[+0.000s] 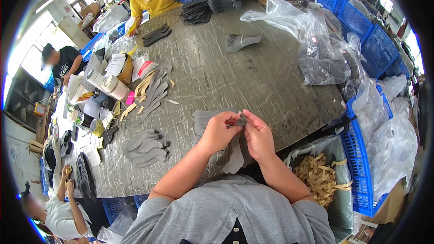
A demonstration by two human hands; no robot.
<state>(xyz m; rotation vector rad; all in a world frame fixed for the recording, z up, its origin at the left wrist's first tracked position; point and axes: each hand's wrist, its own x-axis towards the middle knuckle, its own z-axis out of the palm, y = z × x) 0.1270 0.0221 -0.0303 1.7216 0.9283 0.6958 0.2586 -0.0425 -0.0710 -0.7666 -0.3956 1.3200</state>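
My left hand (220,130) and my right hand (258,136) meet in front of my chest, at the near edge of the table. Between them, fingertips pinch the upper end of a grey cut piece (234,156), which looks like thin sheet material; its rounded end hangs down toward my shirt. Whether it is one layer or several, I cannot tell. Just beyond my left hand lies a stack of grey cut pieces (202,118), partly hidden by that hand. Farther left, a loose pile of similar grey pieces (147,148) is spread on the table.
A worn dark table (203,72) stretches ahead, bearing a banded grey bundle (244,41) and dark stacks (196,12). Containers (115,86) crowd its left side. Clear plastic bags (323,65) and blue crates (357,162) line the right, beside a bin of tan strips (316,176). Co-workers stand around.
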